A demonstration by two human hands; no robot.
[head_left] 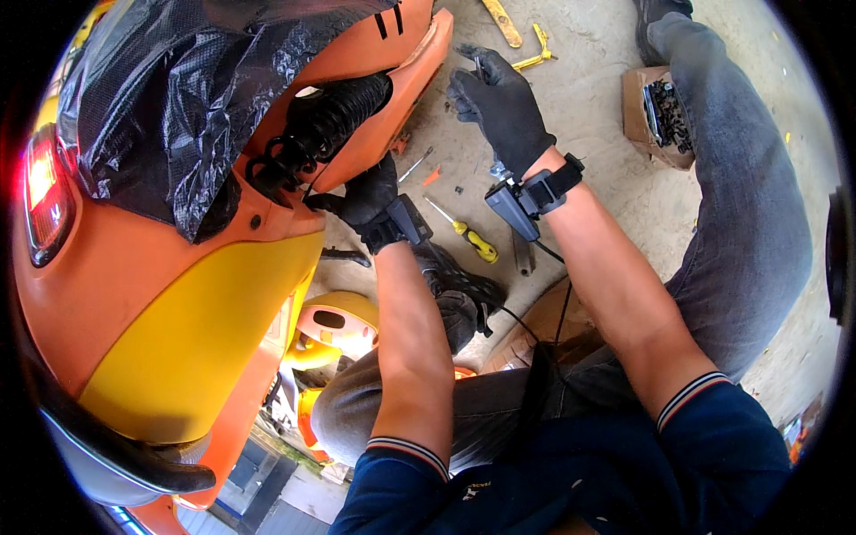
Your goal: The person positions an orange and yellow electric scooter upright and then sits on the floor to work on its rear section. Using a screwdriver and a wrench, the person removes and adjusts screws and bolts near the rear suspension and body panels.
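Beside me on the left stands an orange and yellow scooter body point(169, 348), with a black coil-spring shock absorber point(332, 116) showing through an opening. My left hand point(367, 198), in a black glove, reaches against the lower edge of the orange panel just below the shock. Its fingers are partly hidden there, so whether they grip anything cannot be made out. Raised over the floor to the right, my black-gloved right hand point(501, 107) has its fingers curled together. A small shiny bit shows at its fingertips, too small to name.
Black plastic sheeting point(178, 98) covers the scooter's top. On the concrete lie a yellow-handled screwdriver point(477, 242), a yellow tool point(539, 50) and an orange scrap point(432, 176). A cardboard box of screws point(664, 116) stands by my leg. A cable point(513, 314) runs from my wrist devices.
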